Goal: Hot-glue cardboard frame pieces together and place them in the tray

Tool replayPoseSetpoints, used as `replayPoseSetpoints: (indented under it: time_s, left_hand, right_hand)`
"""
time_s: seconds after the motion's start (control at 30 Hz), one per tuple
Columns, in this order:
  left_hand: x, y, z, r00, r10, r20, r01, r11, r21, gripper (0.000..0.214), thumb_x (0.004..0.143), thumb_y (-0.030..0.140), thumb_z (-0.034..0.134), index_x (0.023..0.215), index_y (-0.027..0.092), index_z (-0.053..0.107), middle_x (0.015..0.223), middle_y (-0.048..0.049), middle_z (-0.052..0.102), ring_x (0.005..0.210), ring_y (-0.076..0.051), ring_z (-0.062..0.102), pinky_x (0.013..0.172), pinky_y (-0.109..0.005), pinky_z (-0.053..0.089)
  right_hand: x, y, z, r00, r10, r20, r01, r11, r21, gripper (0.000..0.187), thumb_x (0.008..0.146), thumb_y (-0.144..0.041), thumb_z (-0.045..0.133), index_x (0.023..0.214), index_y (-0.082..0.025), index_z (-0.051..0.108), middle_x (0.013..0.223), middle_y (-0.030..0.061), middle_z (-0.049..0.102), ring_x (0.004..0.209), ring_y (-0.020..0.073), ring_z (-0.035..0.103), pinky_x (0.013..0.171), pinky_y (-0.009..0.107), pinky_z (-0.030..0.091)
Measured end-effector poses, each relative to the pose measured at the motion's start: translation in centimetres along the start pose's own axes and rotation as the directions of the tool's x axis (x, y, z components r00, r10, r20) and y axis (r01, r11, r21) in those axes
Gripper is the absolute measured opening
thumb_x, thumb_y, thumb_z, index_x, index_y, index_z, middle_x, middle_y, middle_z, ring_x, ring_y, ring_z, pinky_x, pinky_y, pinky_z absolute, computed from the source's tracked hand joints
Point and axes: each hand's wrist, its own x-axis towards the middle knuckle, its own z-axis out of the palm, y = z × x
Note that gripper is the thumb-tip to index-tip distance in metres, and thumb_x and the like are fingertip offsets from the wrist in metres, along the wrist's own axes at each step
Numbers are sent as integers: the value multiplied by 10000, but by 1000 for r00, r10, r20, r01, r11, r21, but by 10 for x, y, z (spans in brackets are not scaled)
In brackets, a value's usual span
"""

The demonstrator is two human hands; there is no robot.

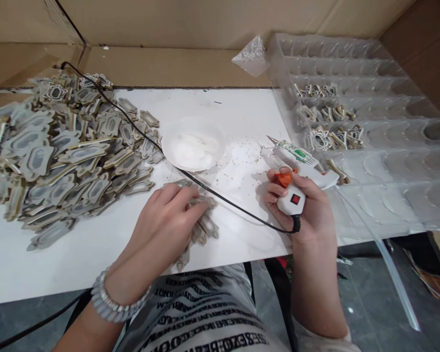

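Note:
My right hand (300,203) is wrapped round a white hot glue gun (297,156) with an orange trigger and a red switch. Its metal nozzle points up and left, and a clear glue stick (392,274) trails from its back end. On the near side of the table, my left hand (172,215) bends its fingers down over a small group of grey frame-shaped pieces (207,225). Its fingertips are partly hidden, and I cannot make out what is between them. A white bowl (194,164) with whitish contents stands just beyond this hand.
Many grey and tan frame-shaped pieces (69,151) are heaped at the left. A clear compartment tray (388,166) on the right holds several pieces in some rows. The glue gun's black cord (223,193) crosses the table. Cardboard walls (176,24) stand behind; crumpled clear plastic (252,55) lies there.

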Motion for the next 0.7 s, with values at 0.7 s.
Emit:
replayPoseSetpoints:
  time_s: [0.7]
  left_hand:
    - [-79, -57, -34, 896, -442, 39, 443, 892, -84, 225, 913, 385, 494, 954, 296, 697, 974, -14, 691, 897, -221, 651, 823, -335, 503]
  right_hand:
    - [-1, 0, -1, 1000, -14, -20, 13, 998, -56, 181, 645, -172, 783, 762, -216, 652, 823, -20, 691, 506, 43, 492, 469, 170, 510]
